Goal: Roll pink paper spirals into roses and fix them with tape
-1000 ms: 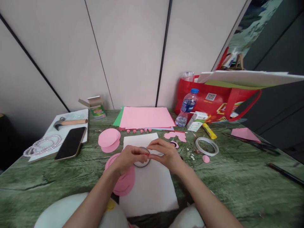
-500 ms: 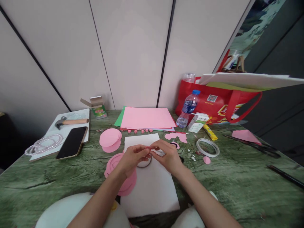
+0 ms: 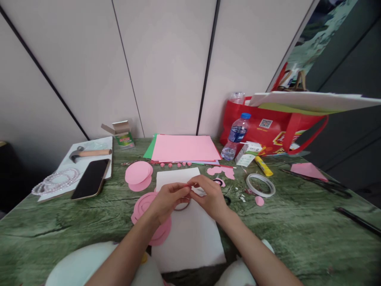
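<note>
My left hand (image 3: pixel 166 201) and my right hand (image 3: pixel 210 197) meet over a white sheet (image 3: pixel 192 240), fingertips pinched together. Between them shows a bit of a small pink paper piece (image 3: pixel 188 186), mostly hidden by the fingers. Below the fingertips, a thin dark-edged ring (image 3: pixel 182 207) lies on the sheet, partly covered. Pink paper spirals (image 3: pixel 159 234) overlap the sheet's left side beside my left forearm. Behind them sits a stack of pink paper circles (image 3: pixel 138 174). Several small pink rolled pieces (image 3: pixel 170 165) stand in a row beyond the sheet.
Pink cardstock (image 3: pixel 186 147) lies at the back. Rightward are a water bottle (image 3: pixel 237 135), a red bag (image 3: pixel 258 133), a glue stick (image 3: pixel 263 166), a tape roll (image 3: pixel 273 190) and scissors (image 3: pixel 324 183). A phone (image 3: pixel 91 179), a hammer (image 3: pixel 92 153) and beads (image 3: pixel 56 180) are left.
My fingertips have shifted very slightly to the right and closed a little nearer around the pink piece. The things on the table stay in place.
</note>
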A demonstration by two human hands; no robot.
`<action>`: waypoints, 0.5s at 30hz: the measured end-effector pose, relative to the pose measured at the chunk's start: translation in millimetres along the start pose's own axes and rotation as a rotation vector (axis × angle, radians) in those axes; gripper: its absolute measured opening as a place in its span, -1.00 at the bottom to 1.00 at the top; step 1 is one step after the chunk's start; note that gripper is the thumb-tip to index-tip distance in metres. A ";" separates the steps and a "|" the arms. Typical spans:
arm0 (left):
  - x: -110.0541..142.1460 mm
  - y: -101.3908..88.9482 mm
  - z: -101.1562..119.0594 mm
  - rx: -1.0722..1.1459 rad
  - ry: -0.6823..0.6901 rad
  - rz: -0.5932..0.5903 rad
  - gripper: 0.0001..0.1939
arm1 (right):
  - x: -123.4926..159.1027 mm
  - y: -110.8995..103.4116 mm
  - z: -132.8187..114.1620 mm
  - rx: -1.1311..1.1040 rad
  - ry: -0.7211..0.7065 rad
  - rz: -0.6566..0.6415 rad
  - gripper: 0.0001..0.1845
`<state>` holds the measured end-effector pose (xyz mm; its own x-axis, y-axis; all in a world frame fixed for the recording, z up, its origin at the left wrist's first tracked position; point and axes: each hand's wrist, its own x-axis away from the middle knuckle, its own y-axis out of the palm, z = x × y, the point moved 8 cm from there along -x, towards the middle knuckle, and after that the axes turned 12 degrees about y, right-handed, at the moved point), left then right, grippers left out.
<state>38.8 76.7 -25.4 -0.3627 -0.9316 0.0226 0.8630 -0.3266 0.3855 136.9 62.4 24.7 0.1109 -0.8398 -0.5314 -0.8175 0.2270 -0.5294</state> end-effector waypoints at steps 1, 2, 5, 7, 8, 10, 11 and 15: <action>0.1 0.5 1.0 0.009 0.003 -0.001 -0.82 | -0.4 -1.3 -0.2 0.001 0.003 0.010 -0.88; 0.1 0.8 1.7 0.018 0.007 -0.001 -0.81 | -0.6 -2.5 -0.4 0.002 0.006 0.017 -0.89; -0.4 1.0 2.6 0.049 0.019 -0.005 -0.81 | -0.7 -4.8 -2.3 0.006 -0.010 0.033 -0.89; -0.8 1.3 3.2 0.067 0.035 -0.018 -0.81 | -0.4 -5.3 -4.2 0.005 -0.037 0.035 -0.88; -1.0 1.4 3.6 0.074 0.044 -0.025 -0.82 | -0.3 -5.7 -5.0 0.004 -0.051 0.040 -0.87; -1.2 1.4 4.4 0.088 0.061 -0.037 -0.81 | -0.1 -6.5 -5.9 0.007 -0.077 0.052 -0.87; -1.3 1.4 4.8 0.094 0.068 -0.040 -0.80 | -0.1 -7.0 -6.0 0.013 -0.087 0.060 -0.87; -1.8 0.8 5.5 0.098 0.084 -0.037 -0.79 | 0.4 -8.7 -5.8 0.042 -0.118 0.076 -0.87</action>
<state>38.3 79.0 -20.0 -0.3598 -0.9305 -0.0692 0.8095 -0.3482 0.4727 140.8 57.3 33.0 0.1168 -0.7564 -0.6436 -0.8018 0.3105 -0.5105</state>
